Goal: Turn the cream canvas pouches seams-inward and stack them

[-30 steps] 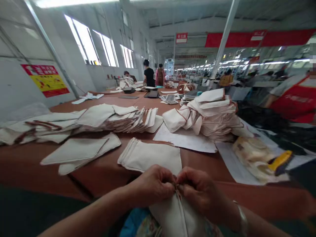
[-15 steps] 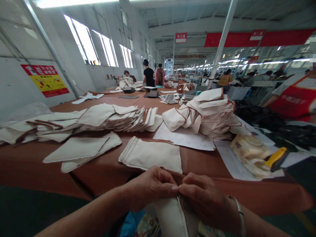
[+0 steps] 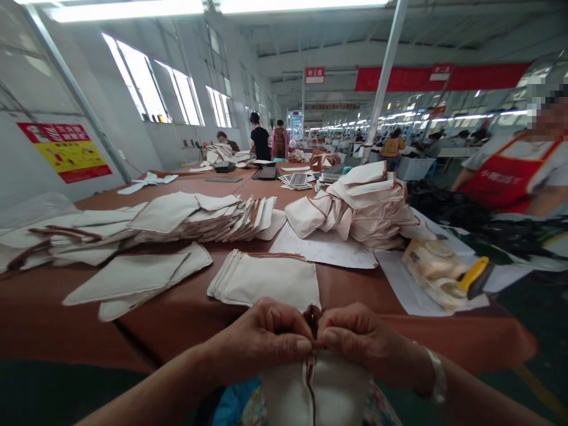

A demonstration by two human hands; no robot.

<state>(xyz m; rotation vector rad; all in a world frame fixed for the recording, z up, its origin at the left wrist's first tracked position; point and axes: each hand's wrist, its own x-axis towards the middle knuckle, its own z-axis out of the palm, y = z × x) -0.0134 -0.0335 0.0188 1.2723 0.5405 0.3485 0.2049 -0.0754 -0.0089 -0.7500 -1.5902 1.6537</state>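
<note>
A cream fabric pouch (image 3: 284,384) with a brown zipper or trim down its middle hangs between my hands, above my lap. My left hand (image 3: 266,334) pinches one side of its top edge between thumb and fingers. Opposite it, my right hand (image 3: 350,337), with a bracelet on the wrist, pinches the other side. A small gap shows in the brown edging between the two hands. Just beyond, a short stack of cream pouches (image 3: 266,281) lies on the brown-covered table (image 3: 186,313).
Two loose cream pieces (image 3: 133,275) lie at left, with a long row of pouches (image 3: 168,213) behind. A taller pile (image 3: 368,207) sits on white paper at right. Near it are a stained plastic container (image 3: 432,266) and a yellow-handled tool (image 3: 473,275). A person in a red apron (image 3: 506,180) stands at right.
My hands have drawn slightly apart at the pouch's top, and its brown middle line now faces me more squarely. The view has turned a little right, showing more of the red-aproned person.
</note>
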